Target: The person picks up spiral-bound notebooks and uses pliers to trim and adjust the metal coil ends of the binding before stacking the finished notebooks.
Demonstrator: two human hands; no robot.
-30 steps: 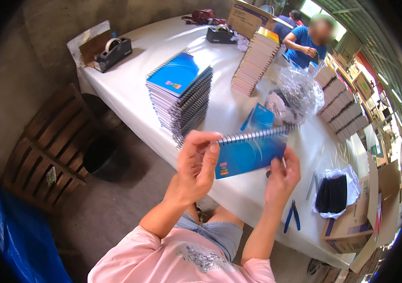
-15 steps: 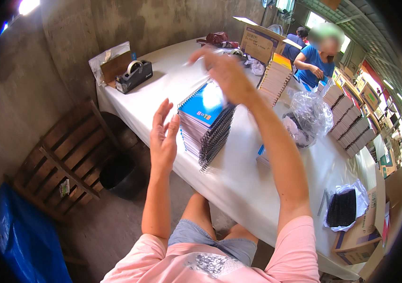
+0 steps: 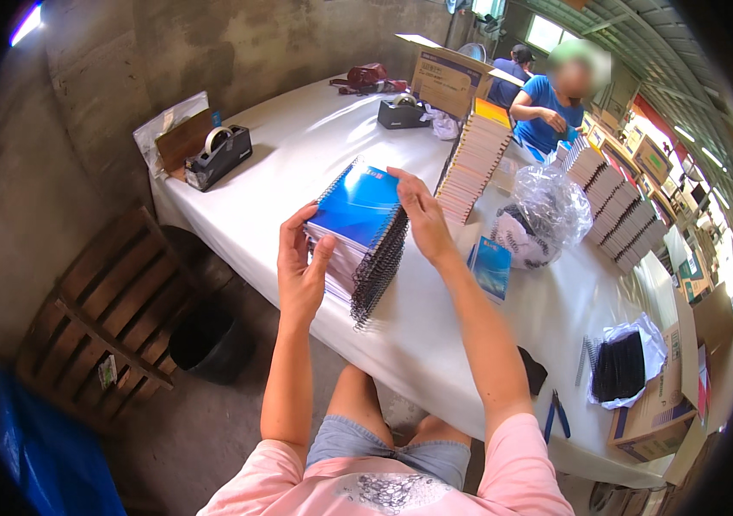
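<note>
A stack of spiral notebooks [image 3: 354, 211] with a glossy blue cover on top stands on the white-covered table in front of me. My left hand [image 3: 301, 262] grips its left side, fingers at the left edge and thumb by the near corner. On the far right corner, my right hand [image 3: 422, 215] is closed over the edge of the top notebook. Black spiral bindings [image 3: 378, 275] run down the stack's right side. Another small blue notebook [image 3: 491, 268] lies to the right, beside a clear plastic bag [image 3: 553, 206].
Tape dispensers [image 3: 218, 157] stand at the back left and middle. Tall notebook stacks [image 3: 474, 163] and a cardboard box [image 3: 446, 82] are farther back. Pliers [image 3: 557, 417] and black coils [image 3: 620, 370] lie at right. A co-worker in blue [image 3: 547, 107] works across the table.
My right hand has come down from above the stack to its far right corner. My left hand has closed on the left side. The top cover's lettering is now at the far end.
</note>
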